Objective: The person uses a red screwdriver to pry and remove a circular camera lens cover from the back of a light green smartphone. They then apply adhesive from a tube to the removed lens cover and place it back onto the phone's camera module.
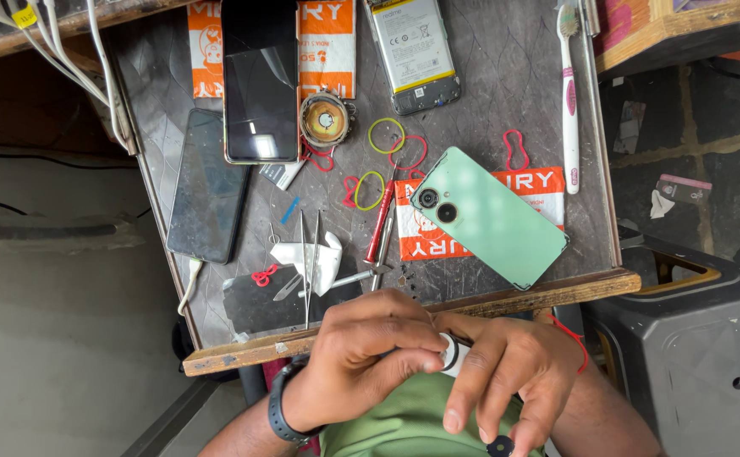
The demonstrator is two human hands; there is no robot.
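Two hands met just below the near edge of the tabletop [217, 360]. The left hand [361, 355] and the right hand [505, 364] both pinched a small white roll of tape [452, 354] between their fingers, grip closed on it. A green phone [492, 216] lay face down near the tabletop's near right corner, tweezers [309, 254] toward the near left.

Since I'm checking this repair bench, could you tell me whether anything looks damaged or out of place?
Yes: one phone lies opened, its back off and battery exposed, while a green back cover lies askew across an orange packet. Rubber bands are scattered loose. Both hands, left hand and right hand, pinch a small white roll.
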